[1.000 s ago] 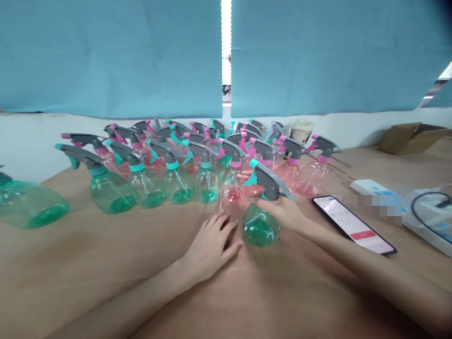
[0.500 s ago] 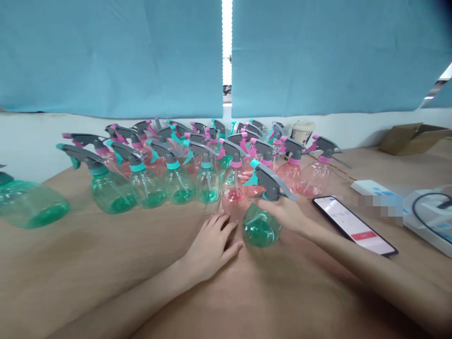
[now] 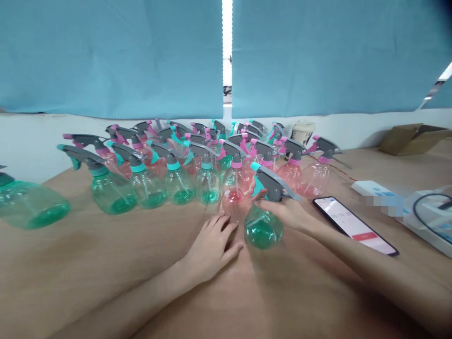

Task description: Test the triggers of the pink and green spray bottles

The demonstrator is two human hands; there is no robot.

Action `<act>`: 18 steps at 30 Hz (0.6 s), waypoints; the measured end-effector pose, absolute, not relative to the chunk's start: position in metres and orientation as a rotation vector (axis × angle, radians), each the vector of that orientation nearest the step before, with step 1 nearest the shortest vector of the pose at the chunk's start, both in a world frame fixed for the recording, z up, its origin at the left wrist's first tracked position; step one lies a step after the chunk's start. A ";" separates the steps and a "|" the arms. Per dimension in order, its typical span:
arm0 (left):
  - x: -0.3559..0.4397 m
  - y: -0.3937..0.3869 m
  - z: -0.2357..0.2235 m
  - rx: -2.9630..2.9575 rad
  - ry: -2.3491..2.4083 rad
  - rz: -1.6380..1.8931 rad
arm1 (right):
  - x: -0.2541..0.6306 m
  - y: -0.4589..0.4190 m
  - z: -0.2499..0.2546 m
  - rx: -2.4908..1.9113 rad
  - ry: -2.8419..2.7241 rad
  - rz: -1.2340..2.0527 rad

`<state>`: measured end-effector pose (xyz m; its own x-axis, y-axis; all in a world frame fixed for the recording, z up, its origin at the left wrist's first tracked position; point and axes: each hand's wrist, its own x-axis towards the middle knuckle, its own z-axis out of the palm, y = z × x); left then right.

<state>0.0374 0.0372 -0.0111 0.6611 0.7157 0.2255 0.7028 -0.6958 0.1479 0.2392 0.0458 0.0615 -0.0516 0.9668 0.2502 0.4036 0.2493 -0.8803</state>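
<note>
My right hand (image 3: 291,213) grips a green spray bottle (image 3: 263,228) round its neck, below the grey head with its turquoise nozzle and trigger. Some green liquid lies in the bottom of that bottle, and its nozzle points left and away. Flat on the table rests my left hand (image 3: 212,242), fingers spread and holding nothing, just left of the bottle. Behind both hands stands a pink-collared spray bottle (image 3: 233,188) with a little red liquid. Beside it is a green spray bottle (image 3: 208,186) with a turquoise collar.
Several more green and pink bottles crowd the back of the table, and a large green spray bottle (image 3: 33,205) is at far left. To the right lie a phone (image 3: 353,223) and a white power strip (image 3: 377,193). Farther back are a paper cup (image 3: 302,132) and a cardboard box (image 3: 406,139).
The held bottle has shifted slightly right and down with my right hand, and one finger now shows near the trigger. My left hand stays in place.
</note>
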 end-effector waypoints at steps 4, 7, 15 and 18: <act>0.038 0.038 -0.012 2.817 1.206 0.409 | 0.241 0.046 0.060 -1.292 -1.642 0.768; 0.037 0.038 -0.013 2.814 1.205 0.420 | 0.243 0.049 0.053 -1.306 -1.659 0.759; 0.037 0.037 -0.012 2.818 1.198 0.437 | 0.243 0.049 0.046 -1.295 -1.706 0.684; 0.037 0.037 -0.012 2.822 1.206 0.431 | 0.243 0.048 0.049 -1.290 -1.724 0.671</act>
<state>0.0373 0.0373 -0.0118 0.6585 0.7145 0.2365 0.7026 -0.6962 0.1471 0.2428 0.0483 0.0488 -0.0982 0.9443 0.3142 0.4830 0.3212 -0.8146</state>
